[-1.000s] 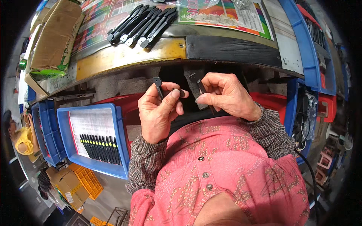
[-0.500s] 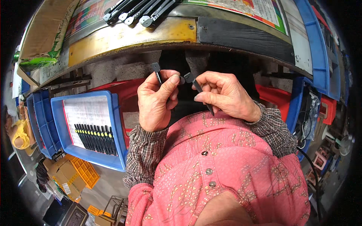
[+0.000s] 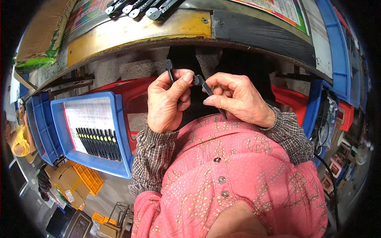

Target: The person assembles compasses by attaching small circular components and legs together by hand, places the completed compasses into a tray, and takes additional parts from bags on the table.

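Observation:
My left hand (image 3: 168, 101) pinches a narrow black part (image 3: 169, 66), whose rounded end sticks up past the index finger. Thumb and index fingertip of that hand also meet the round end of a second black part (image 3: 206, 89). That longer, strip-like piece slants down toward my lap, gripped between the thumb and fingers of my right hand (image 3: 242, 97). Whether a small piece sits between the left fingertips is hidden. Both hands are in front of the bench edge, above my lap.
Several black parts with rounded ends (image 3: 156, 15) lie on the bench (image 3: 139, 33) ahead. To the left, a blue tray (image 3: 124, 135) holds a row of black parts with yellow dots (image 3: 99, 144). Cardboard (image 3: 43, 31) stands at the bench's left. Blue bins (image 3: 333, 43) line the right.
The round end of the right-hand part has come up against my left fingertips, closing the small gap. My left hand has shifted slightly right; the view has moved a little.

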{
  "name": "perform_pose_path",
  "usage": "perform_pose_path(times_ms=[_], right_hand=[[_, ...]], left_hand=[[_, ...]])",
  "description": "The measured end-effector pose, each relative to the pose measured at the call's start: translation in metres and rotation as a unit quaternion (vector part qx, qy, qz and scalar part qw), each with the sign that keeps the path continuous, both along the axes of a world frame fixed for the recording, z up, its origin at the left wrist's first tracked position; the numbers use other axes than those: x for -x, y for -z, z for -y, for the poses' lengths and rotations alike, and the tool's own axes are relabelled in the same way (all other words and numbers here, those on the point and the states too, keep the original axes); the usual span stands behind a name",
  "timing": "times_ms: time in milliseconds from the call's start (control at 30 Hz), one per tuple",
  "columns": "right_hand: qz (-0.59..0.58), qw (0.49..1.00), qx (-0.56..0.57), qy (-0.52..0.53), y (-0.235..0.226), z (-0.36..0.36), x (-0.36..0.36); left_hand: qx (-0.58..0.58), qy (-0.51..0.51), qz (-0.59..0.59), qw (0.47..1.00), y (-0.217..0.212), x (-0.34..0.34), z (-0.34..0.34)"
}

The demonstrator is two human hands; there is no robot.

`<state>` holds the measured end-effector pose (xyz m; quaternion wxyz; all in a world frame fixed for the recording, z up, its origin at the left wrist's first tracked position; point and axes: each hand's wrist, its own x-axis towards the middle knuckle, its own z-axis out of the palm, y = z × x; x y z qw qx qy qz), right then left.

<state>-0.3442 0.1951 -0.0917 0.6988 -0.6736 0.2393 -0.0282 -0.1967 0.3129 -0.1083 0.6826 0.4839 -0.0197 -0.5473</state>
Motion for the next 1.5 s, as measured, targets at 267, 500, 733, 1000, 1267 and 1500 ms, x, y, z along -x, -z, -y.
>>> perform_pose_path(times_ms=[267,500,733,1000,1267,1500], right_hand=[[-0.012,0.999,-0.044,0.002,0.006,-0.001,-0.003],[-0.049,0.997,-0.067,-0.004,0.004,-0.001,-0.008],[-0.059,0.996,-0.067,-0.012,0.01,-0.002,-0.012],[-0.066,0.994,-0.086,-0.01,0.01,-0.005,-0.014],[-0.037,0.998,-0.057,0.011,0.024,-0.01,-0.013],[-0.082,0.993,-0.086,0.01,0.013,-0.007,-0.019]], left_hand=[[-0.019,0.002,-0.018,1.0,0.005,-0.001,-0.001],[-0.01,0.013,-0.037,0.999,0.013,-0.006,-0.001],[-0.023,0.016,0.015,1.0,0.018,-0.007,-0.003],[-0.019,0.051,0.184,0.981,0.02,-0.007,-0.003],[0.006,0.01,0.204,0.979,0.03,-0.001,-0.003],[0.011,0.006,0.197,0.98,0.03,-0.001,-0.001]])
